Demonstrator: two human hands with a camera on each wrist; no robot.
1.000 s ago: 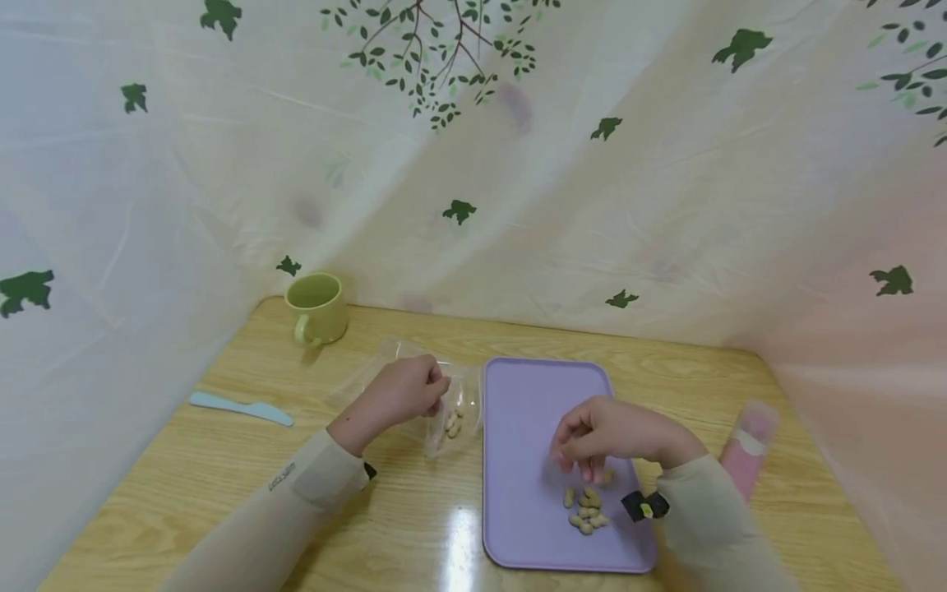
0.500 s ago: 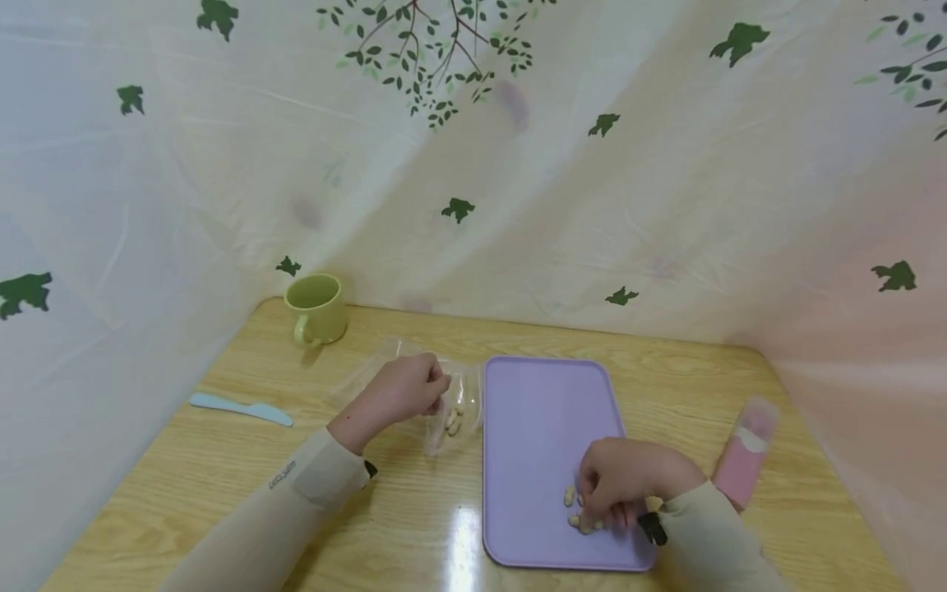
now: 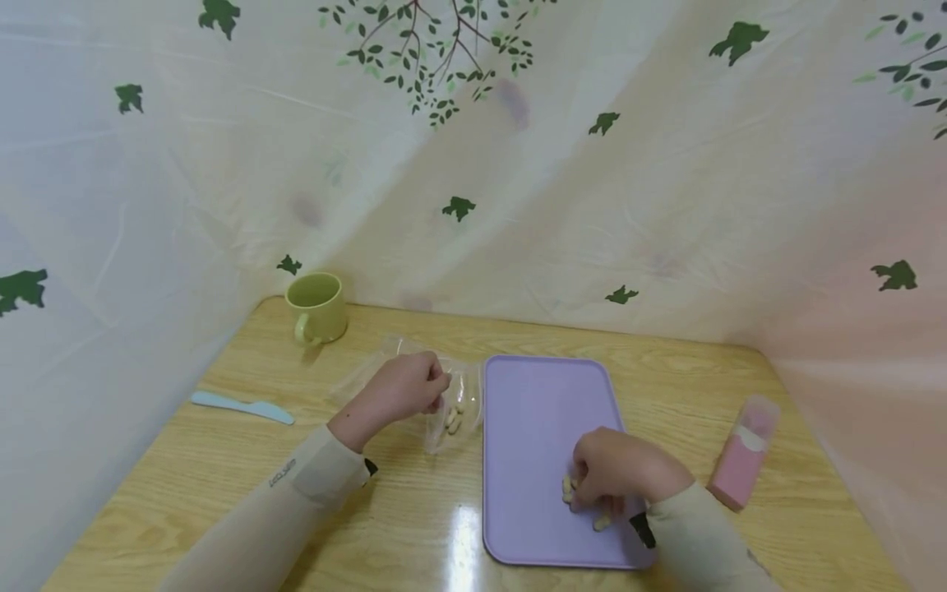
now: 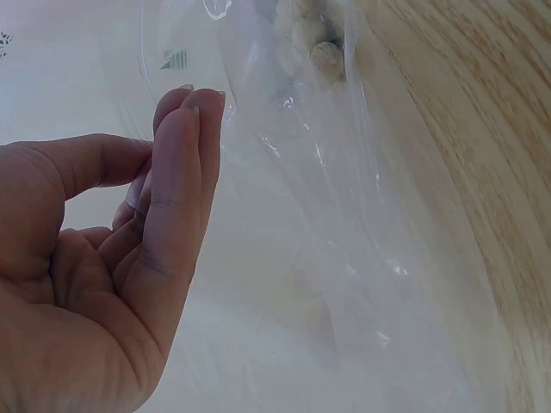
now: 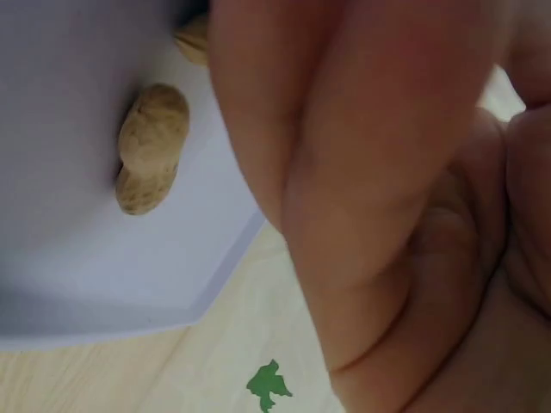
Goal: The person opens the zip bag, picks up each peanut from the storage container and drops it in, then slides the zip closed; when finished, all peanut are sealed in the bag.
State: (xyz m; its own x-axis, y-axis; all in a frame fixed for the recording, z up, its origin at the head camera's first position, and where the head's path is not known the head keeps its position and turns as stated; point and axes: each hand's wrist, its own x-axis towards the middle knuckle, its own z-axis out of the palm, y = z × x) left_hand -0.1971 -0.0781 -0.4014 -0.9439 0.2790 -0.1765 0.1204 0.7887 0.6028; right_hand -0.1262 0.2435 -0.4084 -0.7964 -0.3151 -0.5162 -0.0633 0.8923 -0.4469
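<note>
My left hand (image 3: 403, 385) pinches the edge of a clear plastic bag (image 3: 464, 388) between thumb and fingers. A few peanuts (image 3: 454, 420) lie inside the bag, which rests left of a purple tray (image 3: 547, 403). Over the tray's lower right part, my right hand (image 3: 625, 467) reaches down with curled fingers among loose peanuts (image 3: 602, 523), gripping at them; its fingertips are hidden in the right wrist view. That view shows one whole peanut (image 5: 153, 148) on the tray beside the fingers, and part of another above it.
A green mug (image 3: 318, 311) stands at the back left of the wooden table (image 3: 392, 526). Nearer lies a light blue plastic knife (image 3: 242, 408). Right of the tray is a pink box with a clear top (image 3: 742, 460). A leaf-printed curtain (image 3: 547, 222) hangs around the table.
My right hand has gone down from above the tray to the peanuts, then shifted slightly left, and the pile is now mostly covered. My left hand stays at the bag.
</note>
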